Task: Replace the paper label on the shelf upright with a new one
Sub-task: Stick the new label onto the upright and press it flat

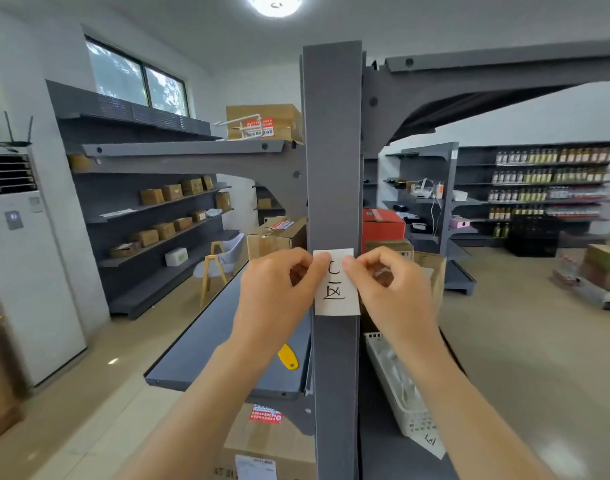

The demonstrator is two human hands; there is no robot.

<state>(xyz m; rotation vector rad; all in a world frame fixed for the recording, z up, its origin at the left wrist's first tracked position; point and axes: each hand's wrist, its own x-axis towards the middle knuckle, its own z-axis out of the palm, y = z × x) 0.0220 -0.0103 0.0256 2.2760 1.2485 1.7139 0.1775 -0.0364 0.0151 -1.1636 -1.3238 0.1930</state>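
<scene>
A white paper label (336, 292) with black handwritten marks lies flat against the grey shelf upright (333, 150), at chest height in the middle of the view. My left hand (279, 289) pinches the label's upper left edge with thumb and forefinger. My right hand (390, 285) pinches its upper right edge the same way. Another slip of white paper (433, 443) with a handwritten mark lies on the low shelf to the right, beside a white basket.
A yellow tool (289, 356) lies on the grey shelf board (199, 348) left of the upright. A white plastic basket (397, 382) sits to the right. Cardboard boxes (262, 441) stand below. More shelving, a chair (220, 261) and open floor surround the unit.
</scene>
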